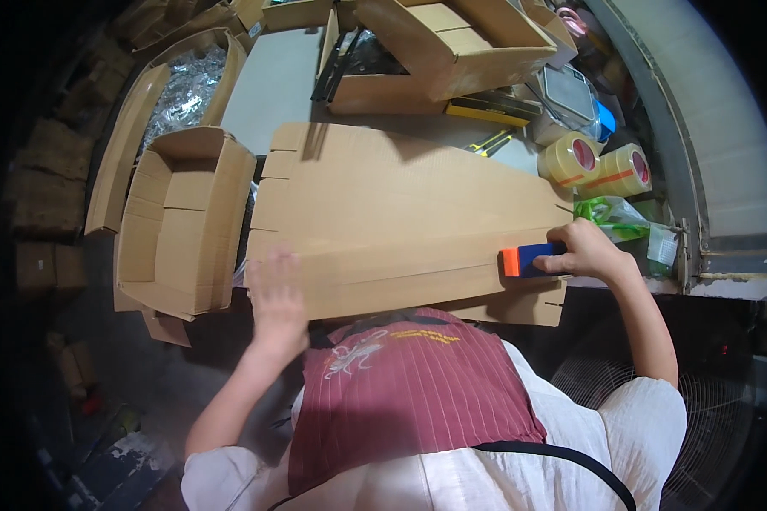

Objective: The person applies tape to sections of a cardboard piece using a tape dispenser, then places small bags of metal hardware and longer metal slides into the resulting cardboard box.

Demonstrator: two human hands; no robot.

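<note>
A flattened cardboard box lies across the work table in front of me, with slits along its left edge and a long fold near my side. My right hand is closed around a blue block-shaped tool with an orange end; its exact kind is unclear. That tool is at the right part of the cardboard, by the fold. Over the cardboard's near left corner, my left hand is open, its fingers stretched out and blurred by motion. Whether it touches the board I cannot tell.
An open cardboard box stands at the left, beside another holding clear crumpled plastic. Behind the board are more open boxes and a yellow cutter. Clear tape rolls and a green-and-white plastic bag lie at right.
</note>
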